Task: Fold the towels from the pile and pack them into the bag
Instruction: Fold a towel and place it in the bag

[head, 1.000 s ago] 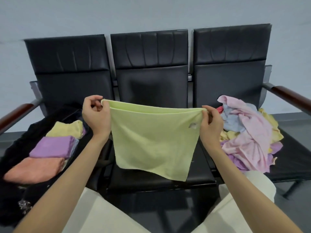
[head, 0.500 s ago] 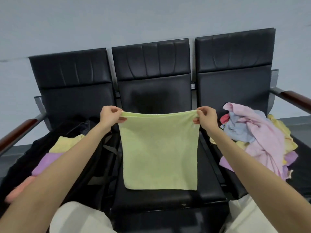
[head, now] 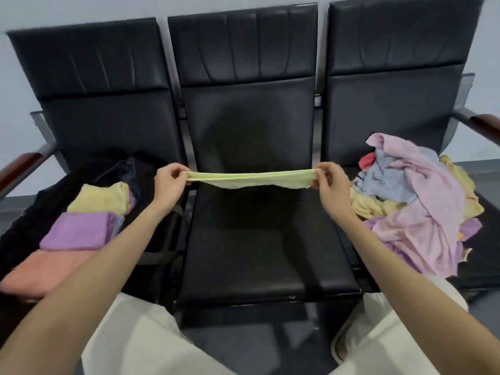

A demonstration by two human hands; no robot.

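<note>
Nearest, pale trousers [head: 140, 345] at the frame bottom. Above the bare middle seat [head: 265, 253], left hand [head: 169, 182] and right hand [head: 328, 182] each pinching one end of the green towel [head: 251, 179], stretched level between them and clear of the cushion. Half a second ago hanging full-length; now seen as a thin band. Left, folded towels [head: 78, 228] in the black bag [head: 24, 226]; right, the loose pile [head: 411, 201].
</note>
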